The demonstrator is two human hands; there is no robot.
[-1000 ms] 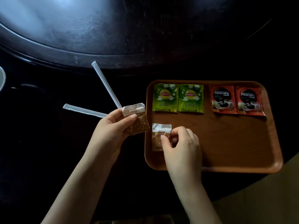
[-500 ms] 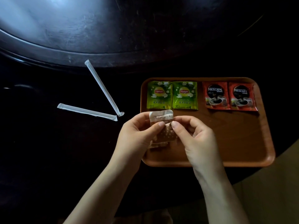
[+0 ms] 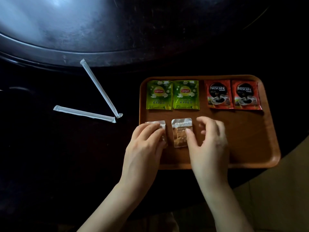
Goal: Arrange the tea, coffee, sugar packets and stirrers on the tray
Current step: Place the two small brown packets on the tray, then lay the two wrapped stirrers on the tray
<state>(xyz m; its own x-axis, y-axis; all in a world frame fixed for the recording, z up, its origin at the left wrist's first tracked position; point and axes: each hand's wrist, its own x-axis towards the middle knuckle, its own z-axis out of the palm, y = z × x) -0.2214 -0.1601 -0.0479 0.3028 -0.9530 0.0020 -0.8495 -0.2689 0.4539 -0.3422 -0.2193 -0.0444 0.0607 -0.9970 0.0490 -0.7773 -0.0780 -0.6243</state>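
Observation:
A brown wooden tray (image 3: 250, 148) lies on the dark table. Two green Lipton tea packets (image 3: 159, 95) (image 3: 186, 95) and two red Nescafe coffee packets (image 3: 218, 94) (image 3: 245, 95) line its far edge. Two clear sugar packets lie flat in the near-left part of the tray. My left hand (image 3: 145, 144) rests its fingers on the left sugar packet (image 3: 163, 127) and covers most of it. My right hand (image 3: 207, 141) has its fingers spread, the thumb tip touching the right sugar packet (image 3: 180, 133). Two paper-wrapped stirrers (image 3: 98, 87) (image 3: 83, 113) lie on the table left of the tray.
A large round dark turntable (image 3: 117, 27) fills the far part of the table, its rim curving just beyond the stirrers and tray. A pale floor (image 3: 284, 190) shows at the lower right past the table's edge.
Both hands held one sugar packet above the tray's left part. Now that packet lies flat beside the other one, and my hands have spread apart, one over each packet.

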